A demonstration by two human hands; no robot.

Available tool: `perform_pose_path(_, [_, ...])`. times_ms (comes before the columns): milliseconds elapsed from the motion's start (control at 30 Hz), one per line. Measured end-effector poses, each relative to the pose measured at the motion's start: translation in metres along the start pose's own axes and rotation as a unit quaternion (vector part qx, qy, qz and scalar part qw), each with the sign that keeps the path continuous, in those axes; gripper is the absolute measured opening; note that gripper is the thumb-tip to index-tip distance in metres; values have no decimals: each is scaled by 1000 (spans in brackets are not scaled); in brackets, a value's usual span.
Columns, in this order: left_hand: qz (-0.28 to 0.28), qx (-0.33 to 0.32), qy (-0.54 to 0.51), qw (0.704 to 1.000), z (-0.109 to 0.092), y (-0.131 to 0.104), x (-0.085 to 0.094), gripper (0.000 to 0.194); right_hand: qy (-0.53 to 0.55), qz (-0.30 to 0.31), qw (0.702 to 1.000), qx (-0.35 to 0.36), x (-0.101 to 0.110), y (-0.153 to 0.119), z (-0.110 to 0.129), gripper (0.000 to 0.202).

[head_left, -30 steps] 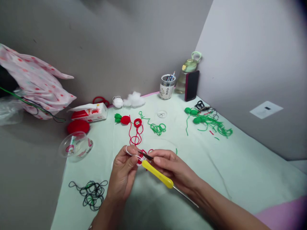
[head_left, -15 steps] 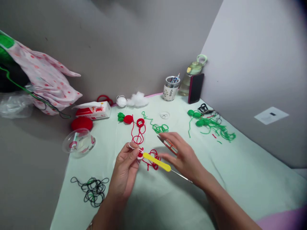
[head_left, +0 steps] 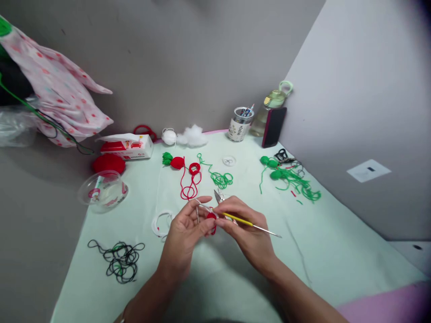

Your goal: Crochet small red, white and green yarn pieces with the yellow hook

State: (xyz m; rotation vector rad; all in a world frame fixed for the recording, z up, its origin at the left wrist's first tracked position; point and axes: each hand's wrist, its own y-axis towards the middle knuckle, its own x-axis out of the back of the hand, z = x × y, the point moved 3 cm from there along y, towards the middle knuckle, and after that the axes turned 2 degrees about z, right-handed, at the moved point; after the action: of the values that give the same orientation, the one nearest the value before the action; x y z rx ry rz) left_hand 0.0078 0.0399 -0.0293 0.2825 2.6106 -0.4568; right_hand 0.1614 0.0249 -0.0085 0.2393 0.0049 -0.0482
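My left hand [head_left: 182, 237] pinches a small red crochet piece [head_left: 211, 216] with white yarn [head_left: 201, 204] stretched over its raised forefinger. Closed around a yellow-handled crochet hook [head_left: 243, 220], my right hand [head_left: 252, 235] has its fingertips against the piece. The hook's bare metal end sticks out past the hand to the right; its other end is at the piece, where the tip is too small to make out. Just behind my right hand lie thread snips [head_left: 218, 196], partly covered. White yarn in a loose coil [head_left: 158, 224] rests left of my left hand.
Tangled black yarn [head_left: 123, 262] lies front left, near a clear plastic bowl [head_left: 104, 193]. Farther back are a red-and-green crocheted piece [head_left: 177, 163], red yarn [head_left: 191, 190] and green yarn [head_left: 222, 180]. Green crocheted balls [head_left: 276, 175], a phone [head_left: 274, 127] and a pen tin [head_left: 237, 130] stand right.
My right hand was open beside the hook; it now grips the handle and meets my left hand. The hook has swung to a flatter angle. The red yarn under the hands is mostly hidden.
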Motion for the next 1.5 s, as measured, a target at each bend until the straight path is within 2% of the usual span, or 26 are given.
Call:
perform_pose_path(100, [-5, 11, -2, 1000, -2, -1, -1, 48, 13, -25, 998, -54, 0, -1, -3, 7])
perform_pose_path(200, [13, 62, -56, 996, -2, -2, -5, 49, 36, -43, 993, -99, 0, -1, -6, 12])
perform_pose_path(333, [1, 123, -159, 980, 0, -5, -10, 40, 32, -12, 996, -78, 0, 0, -4, 8])
perform_pose_path(467, [9, 80, -174, 981, 1, -6, -13, 30, 13, -11, 1000, -21, 2, -1, -5, 12])
perform_pose_path(600, [20, 28, -105, 994, 0, -8, -12, 30, 96, -10, 993, -73, 4, -4, -16, 32])
perform_pose_path(667, [20, 17, -75, 997, -2, -10, -11, 33, 129, -2, 987, -96, 4, -5, -19, 36])
perform_pose_path(867, [17, -8, -45, 999, -6, -13, -9, 35, 128, -9, 990, -64, 4, -4, -15, 16])
perform_pose_path(1100, [6, -32, -18, 999, -6, -11, -6, 40, 20, -12, 999, 28, 5, -5, -5, 17])
perform_pose_path(1367, [30, 11, -67, 997, -12, -9, -9, 41, 156, -17, 986, -56, 3, 0, -8, 19])
perform_pose_path(1500, [28, 16, -75, 997, -16, -9, -10, 36, 183, -18, 980, -70, 0, 2, -4, 23])
